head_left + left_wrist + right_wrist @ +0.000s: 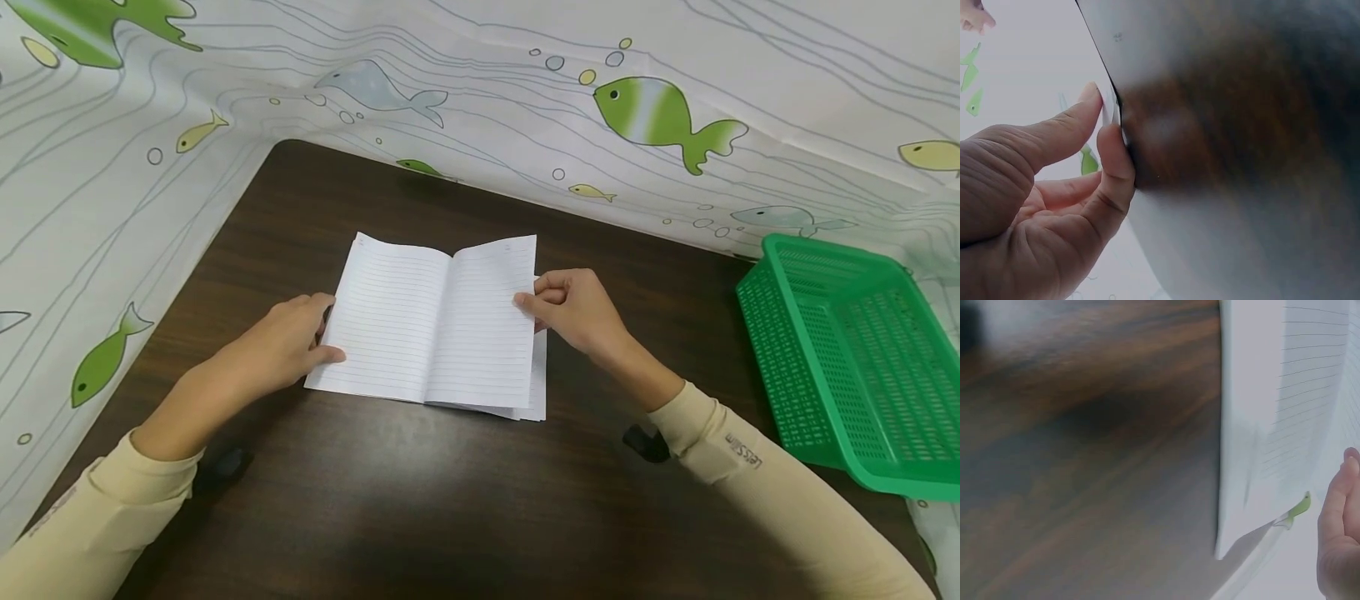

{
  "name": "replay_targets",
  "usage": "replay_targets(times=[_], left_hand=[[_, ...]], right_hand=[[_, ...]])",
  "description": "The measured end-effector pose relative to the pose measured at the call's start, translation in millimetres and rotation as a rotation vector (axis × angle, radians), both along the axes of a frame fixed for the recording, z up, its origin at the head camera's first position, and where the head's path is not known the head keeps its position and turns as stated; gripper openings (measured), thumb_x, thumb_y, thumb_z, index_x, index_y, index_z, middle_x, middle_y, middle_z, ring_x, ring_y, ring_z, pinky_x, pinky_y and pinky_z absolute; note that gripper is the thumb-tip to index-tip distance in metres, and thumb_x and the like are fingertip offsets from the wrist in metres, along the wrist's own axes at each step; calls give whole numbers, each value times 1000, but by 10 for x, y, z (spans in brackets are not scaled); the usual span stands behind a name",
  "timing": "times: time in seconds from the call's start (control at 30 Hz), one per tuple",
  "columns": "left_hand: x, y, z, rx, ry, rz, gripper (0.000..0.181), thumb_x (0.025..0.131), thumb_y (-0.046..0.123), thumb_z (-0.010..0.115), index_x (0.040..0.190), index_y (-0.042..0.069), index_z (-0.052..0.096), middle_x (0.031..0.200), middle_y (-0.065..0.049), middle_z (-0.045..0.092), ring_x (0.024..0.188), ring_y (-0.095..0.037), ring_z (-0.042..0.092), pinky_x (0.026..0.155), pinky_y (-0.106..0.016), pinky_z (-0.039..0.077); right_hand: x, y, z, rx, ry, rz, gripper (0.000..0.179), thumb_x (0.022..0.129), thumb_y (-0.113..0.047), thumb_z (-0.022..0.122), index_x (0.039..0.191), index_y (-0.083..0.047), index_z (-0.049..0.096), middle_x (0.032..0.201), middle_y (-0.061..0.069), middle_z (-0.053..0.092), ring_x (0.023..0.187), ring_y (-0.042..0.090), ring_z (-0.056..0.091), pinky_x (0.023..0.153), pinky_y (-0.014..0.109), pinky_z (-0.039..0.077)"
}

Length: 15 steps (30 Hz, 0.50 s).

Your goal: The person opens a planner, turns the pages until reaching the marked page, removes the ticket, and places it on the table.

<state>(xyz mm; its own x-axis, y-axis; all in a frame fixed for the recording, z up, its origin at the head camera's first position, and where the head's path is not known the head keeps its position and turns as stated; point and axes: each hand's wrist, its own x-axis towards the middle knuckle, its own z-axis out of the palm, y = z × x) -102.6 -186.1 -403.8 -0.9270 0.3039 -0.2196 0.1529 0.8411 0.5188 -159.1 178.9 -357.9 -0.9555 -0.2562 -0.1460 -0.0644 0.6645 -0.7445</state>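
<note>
An open notebook (386, 321) with blank ruled pages lies on the dark wooden table. My left hand (277, 346) grips its left edge, thumb on top of the page and fingers at the side and underneath. In the left wrist view, the thumb and a finger of that hand (1054, 181) close on the thin white edge. At the other side, my right hand (581, 312) pinches the edge of a lifted right-hand page (483, 325), and more sheets (538, 387) show below it. Only part of the right hand (1341, 531) enters the right wrist view, beside the ruled paper (1310, 381).
A green plastic basket (806, 358) with perforated walls stands at the table's right side. The dark table (420, 508) extends in front of the notebook. White fabric (495, 92) printed with fish hangs behind and to the left.
</note>
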Motion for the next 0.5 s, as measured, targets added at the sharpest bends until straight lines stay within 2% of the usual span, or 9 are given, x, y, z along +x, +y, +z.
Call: replay_targets(times=[0.17,0.5], left_hand=[[-17,-12,9,1,11,-9,74,92,12,86,142,-22,43,103,-27,63,87,-32,59,75,-43,52],[-56,-40,14,6,-12,-12,80,90,11,87,146,-20,39,100,-25,65,79,-27,59,70,-38,51]], right_hand=[[8,-132,109,-39,-13,32,18,101,-15,76,108,3,76,93,16,83,76,25,82,94,43,59],[11,-389,184,-96,-54,53,21,102,-13,75,114,4,72,99,16,83,76,25,82,97,43,58]])
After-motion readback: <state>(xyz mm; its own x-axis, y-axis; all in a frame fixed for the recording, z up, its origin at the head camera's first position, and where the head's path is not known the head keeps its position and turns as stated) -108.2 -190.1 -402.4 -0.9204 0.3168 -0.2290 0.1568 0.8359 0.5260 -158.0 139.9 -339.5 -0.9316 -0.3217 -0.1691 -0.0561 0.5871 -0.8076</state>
